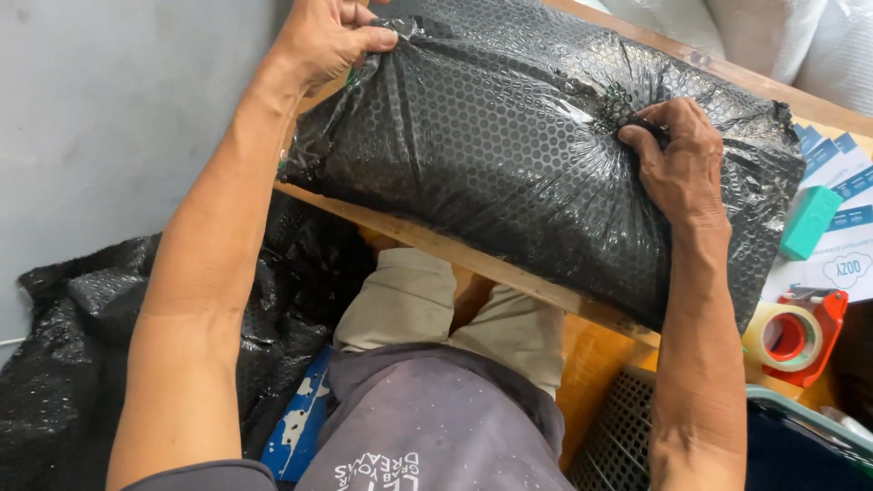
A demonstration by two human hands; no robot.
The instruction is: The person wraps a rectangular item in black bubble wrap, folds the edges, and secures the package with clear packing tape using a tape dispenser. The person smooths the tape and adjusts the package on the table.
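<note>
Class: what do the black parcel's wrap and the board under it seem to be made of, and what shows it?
Black parcel: seemingly plastic bubble wrap, glossy; rows of small raised bubbles catch the light. Board: apparently bare, unpainted wood; pale tan edge with visible grain.

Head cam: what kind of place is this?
Likely a small parcel-packing bench. Both hands, left and right, grip a black bubble-wrap bundle on a wooden table, beside a red tape dispenser with clear tape and a stack of printed paper slips.

Grey floor point(109, 118), wooden table point(473, 259), daylight
</note>
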